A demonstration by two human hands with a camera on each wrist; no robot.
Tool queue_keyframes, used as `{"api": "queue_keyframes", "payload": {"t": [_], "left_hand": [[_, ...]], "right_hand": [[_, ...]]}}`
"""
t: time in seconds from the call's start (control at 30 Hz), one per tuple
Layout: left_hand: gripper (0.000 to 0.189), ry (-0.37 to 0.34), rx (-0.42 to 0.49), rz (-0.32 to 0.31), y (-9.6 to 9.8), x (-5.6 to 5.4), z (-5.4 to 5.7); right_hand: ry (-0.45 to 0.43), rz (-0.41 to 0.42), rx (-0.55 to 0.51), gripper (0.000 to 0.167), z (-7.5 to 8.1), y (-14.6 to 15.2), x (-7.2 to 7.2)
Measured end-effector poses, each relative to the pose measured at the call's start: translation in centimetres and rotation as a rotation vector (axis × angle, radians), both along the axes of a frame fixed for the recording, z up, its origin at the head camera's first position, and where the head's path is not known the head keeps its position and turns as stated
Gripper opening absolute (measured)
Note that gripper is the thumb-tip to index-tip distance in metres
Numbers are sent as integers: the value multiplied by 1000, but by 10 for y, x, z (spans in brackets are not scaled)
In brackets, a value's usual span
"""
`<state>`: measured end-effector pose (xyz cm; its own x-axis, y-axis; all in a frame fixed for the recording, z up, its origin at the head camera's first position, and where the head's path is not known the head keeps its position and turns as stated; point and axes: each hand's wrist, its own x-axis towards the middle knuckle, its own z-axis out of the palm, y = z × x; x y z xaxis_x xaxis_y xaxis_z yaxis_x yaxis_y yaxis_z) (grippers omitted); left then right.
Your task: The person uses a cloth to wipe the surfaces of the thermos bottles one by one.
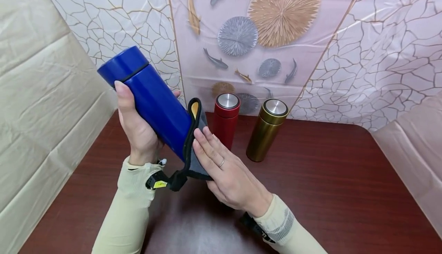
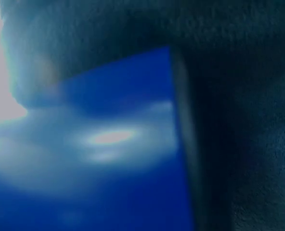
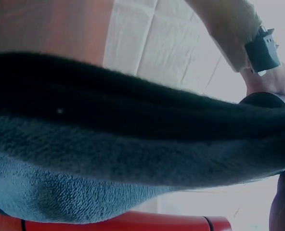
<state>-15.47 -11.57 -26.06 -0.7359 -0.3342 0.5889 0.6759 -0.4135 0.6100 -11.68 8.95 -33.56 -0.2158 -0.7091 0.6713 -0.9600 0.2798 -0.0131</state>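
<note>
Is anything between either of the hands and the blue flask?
Yes, on the right: the gray, black-edged cloth lies between the right hand and the lower end of the blue flask. Nothing visible separates the left hand from it. The red flask and gold flask stand farther back.
</note>
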Motion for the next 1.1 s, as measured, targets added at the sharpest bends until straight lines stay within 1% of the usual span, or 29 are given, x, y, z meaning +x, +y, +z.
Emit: {"api": "queue_keyframes", "payload": {"t": [0.13,0.2,0.33,0.43,0.53,0.63,0.67,0.73,0.77,0.8,0.87,0.93,1.0,1.07,1.1], "left_hand": [[70,-55,35,28,1,-1,3],[66,-65,53,39,1,-2,4],[64,-77,88,14,3,0,7],[74,-101,143,-33,4,3,12],[86,-120,144,-25,4,6,16],[83,-121,160,-21,6,8,17],[82,-123,146,-9,7,8,17],[79,-127,149,-17,10,9,15],[78,-126,161,-31,13,9,14],[77,-128,153,-33,15,10,12],[75,-146,120,-28,23,10,8],[70,-159,121,-51,34,11,2],[64,-177,105,-58,47,12,-5],[63,-184,97,-95,60,13,-14],[67,-182,86,-116,66,14,-18]], "right_hand": [[60,-17,11,69,1,1,2],[73,-25,11,66,2,1,2],[80,-28,2,62,2,0,1],[76,-28,1,62,1,0,0],[76,-30,1,61,-1,-1,0],[83,-33,-6,60,-2,-1,-1],[85,-36,-5,60,-3,-1,-1],[89,-48,7,60,-4,-1,-1],[91,-58,13,60,-5,-1,-1],[93,-67,20,60,-5,-1,-1],[97,-95,31,62,-6,0,0],[101,-130,27,64,-5,1,0],[98,-155,0,66,-2,2,1],[84,-162,-56,66,3,3,0],[68,-153,-96,66,6,4,0]]}}
